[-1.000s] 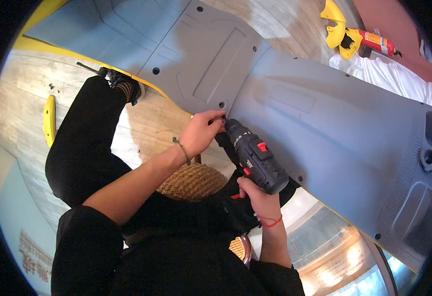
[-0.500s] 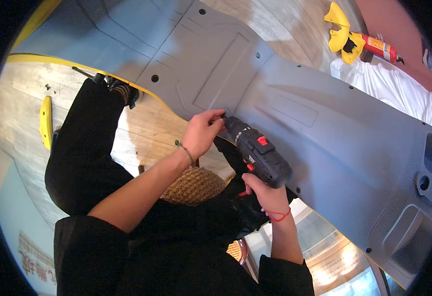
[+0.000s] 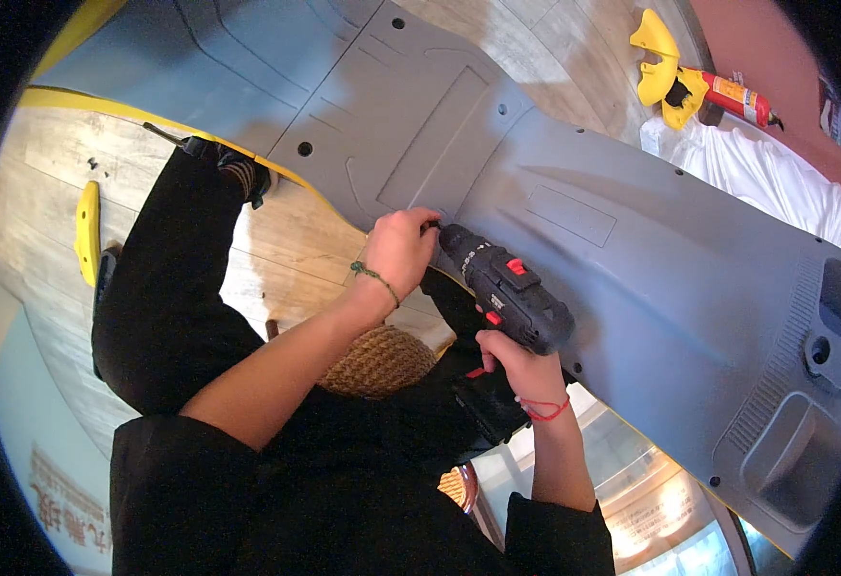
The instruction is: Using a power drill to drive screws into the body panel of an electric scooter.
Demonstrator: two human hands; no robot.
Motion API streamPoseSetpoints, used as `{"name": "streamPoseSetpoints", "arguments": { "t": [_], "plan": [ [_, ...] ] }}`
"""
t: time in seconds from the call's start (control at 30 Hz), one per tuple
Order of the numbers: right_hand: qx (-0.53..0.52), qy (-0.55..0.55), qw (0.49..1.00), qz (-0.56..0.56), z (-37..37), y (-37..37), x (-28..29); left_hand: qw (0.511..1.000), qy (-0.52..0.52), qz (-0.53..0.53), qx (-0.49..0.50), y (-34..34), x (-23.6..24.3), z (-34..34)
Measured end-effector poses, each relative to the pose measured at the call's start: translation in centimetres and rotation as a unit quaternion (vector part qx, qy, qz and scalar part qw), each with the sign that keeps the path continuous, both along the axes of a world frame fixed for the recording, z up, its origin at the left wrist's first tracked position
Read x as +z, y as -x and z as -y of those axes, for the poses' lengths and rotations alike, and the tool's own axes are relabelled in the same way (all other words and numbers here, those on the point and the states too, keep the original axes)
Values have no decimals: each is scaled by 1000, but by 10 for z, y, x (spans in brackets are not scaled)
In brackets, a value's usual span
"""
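My left hand (image 3: 396, 254) is pinched at the nose of a black cordless drill with red switches (image 3: 507, 293), against the inner edge of a long grey plastic panel with yellow trim (image 3: 651, 317). What its fingertips hold is small, dark and mostly hidden. My right hand (image 3: 521, 370) grips the drill by its handle, below the motor housing. The drill lies nearly level over the panel, its nose toward the upper left at my left fingers. Holes (image 3: 304, 149) dot the panel, several of them along its edges.
My bent leg (image 3: 152, 288) is left of a woven seat (image 3: 372, 360). A yellow strip (image 3: 87, 230) and small dark pieces (image 3: 99, 168) lie on the wooden floor (image 3: 56, 144). Beyond the panel are yellow parts (image 3: 658, 58), a red extinguisher (image 3: 737, 96) and white cloth (image 3: 728, 163).
My right hand and the drill's rear have shifted slightly up and right. My left hand has edged right and turned a little, still at the drill's nose.
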State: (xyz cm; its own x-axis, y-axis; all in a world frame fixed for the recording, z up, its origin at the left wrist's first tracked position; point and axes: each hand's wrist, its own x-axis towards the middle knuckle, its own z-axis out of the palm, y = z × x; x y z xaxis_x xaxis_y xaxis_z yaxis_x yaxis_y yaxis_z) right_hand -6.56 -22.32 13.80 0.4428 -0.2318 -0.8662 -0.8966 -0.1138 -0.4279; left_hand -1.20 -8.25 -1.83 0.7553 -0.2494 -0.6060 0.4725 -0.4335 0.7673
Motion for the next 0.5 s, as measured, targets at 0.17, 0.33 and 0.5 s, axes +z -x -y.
{"name": "streamPoseSetpoints", "arguments": {
  "t": [0.17,0.33,0.5],
  "plan": [
    [6,8,1000,-19,4,-3,-2,996,-40,38,-74,-9,0,2],
    [21,6,1000,-16,6,-7,-5,987,-90,28,-127,-16,0,8],
    [17,-6,1000,-13,5,-9,-9,987,-72,32,-140,-22,-8,4]
  ]
}}
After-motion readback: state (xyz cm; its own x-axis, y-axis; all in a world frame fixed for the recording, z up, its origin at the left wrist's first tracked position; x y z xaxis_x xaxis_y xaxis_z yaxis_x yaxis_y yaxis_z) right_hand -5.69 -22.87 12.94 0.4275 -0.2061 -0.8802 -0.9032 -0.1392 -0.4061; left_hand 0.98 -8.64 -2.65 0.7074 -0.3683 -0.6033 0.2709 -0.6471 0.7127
